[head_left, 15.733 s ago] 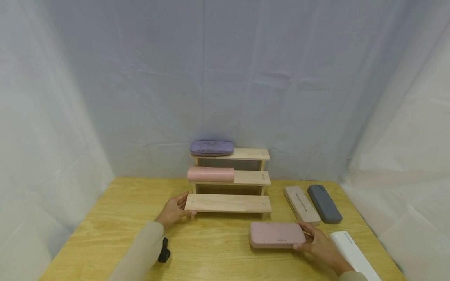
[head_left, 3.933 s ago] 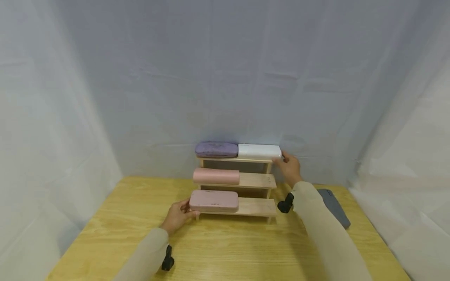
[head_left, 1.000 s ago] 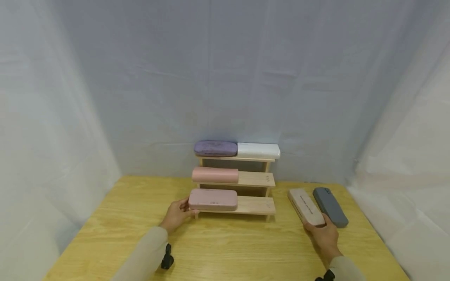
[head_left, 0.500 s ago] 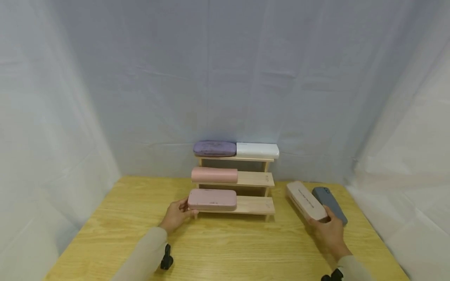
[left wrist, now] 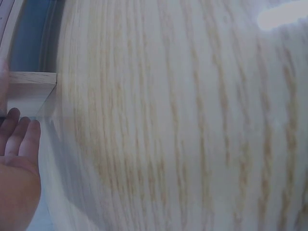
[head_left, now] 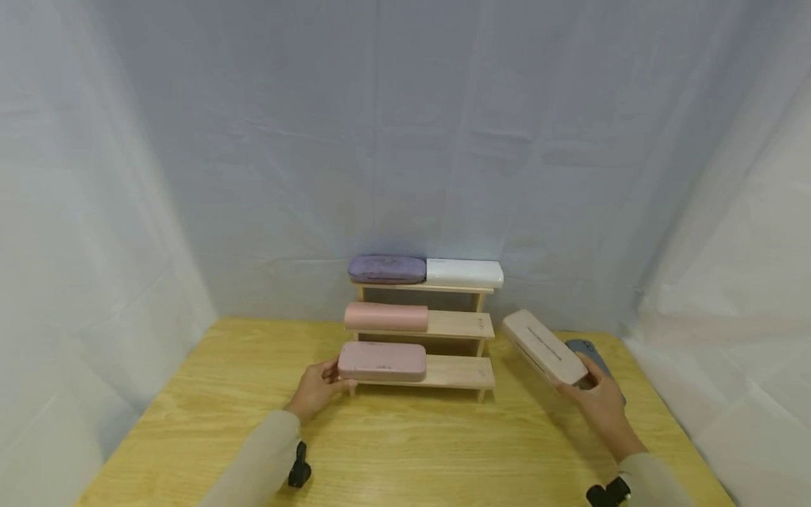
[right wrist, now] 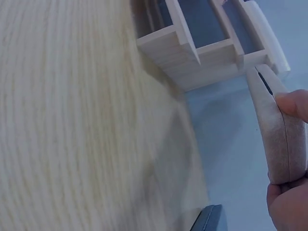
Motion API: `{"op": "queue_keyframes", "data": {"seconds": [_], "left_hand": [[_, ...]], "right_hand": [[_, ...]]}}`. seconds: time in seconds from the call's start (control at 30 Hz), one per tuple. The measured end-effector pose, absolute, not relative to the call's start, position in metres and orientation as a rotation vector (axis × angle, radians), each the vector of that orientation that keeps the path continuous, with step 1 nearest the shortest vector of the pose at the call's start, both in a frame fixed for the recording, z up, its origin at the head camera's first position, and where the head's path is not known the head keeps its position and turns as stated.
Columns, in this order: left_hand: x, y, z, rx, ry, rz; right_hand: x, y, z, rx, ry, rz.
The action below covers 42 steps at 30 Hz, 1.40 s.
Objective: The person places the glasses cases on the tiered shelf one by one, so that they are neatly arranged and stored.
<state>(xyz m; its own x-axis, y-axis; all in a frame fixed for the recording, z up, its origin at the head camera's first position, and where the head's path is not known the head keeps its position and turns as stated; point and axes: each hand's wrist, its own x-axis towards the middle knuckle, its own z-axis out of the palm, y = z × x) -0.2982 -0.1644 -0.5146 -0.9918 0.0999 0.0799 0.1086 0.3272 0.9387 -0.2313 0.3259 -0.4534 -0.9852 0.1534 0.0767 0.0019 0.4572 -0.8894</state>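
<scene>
My right hand [head_left: 598, 401] grips a beige glasses case [head_left: 545, 347] by its near end, tilted and raised above the table. In the right wrist view the case [right wrist: 276, 130] shows its seam, with the thumb on its side. My left hand [head_left: 315, 391] holds the left end of the lowest step of a three-tier wooden stand [head_left: 459, 371]. A mauve-pink glasses case [head_left: 382, 360] lies on that step's left half. On the middle step's left sits a salmon-pink case [head_left: 386, 317]. The top step carries a purple case [head_left: 386, 269] beside a white case [head_left: 464, 272].
A dark grey case [head_left: 589, 348] lies on the wooden table [head_left: 405, 451] at the right, partly hidden behind my right hand. White sheeting [head_left: 405, 141] hangs behind and along both sides. Each wrist wears a black camera.
My right hand has lifted the beige case off the table and moved it up and a little left, turning it. My left hand stays at the stand.
</scene>
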Motion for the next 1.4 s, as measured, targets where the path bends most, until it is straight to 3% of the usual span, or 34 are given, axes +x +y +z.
{"op": "queue_keyframes", "data": {"seconds": [0.3,0.87,1.4], "left_hand": [[-0.299,-0.164,-0.515,-0.196,-2.56,-1.8],[-0.296,-0.164,-0.512,-0.195,-2.547,-1.771],[-0.294,-0.163,-0.51,-0.178,-2.561,-1.805]], "right_hand": [[-0.239,0.316,-0.443,0.083,-2.572,1.592],[-0.287,0.278,-0.427,0.306,-2.635,1.716],[-0.321,0.283,-0.424,0.548,-2.746,1.775]]}}
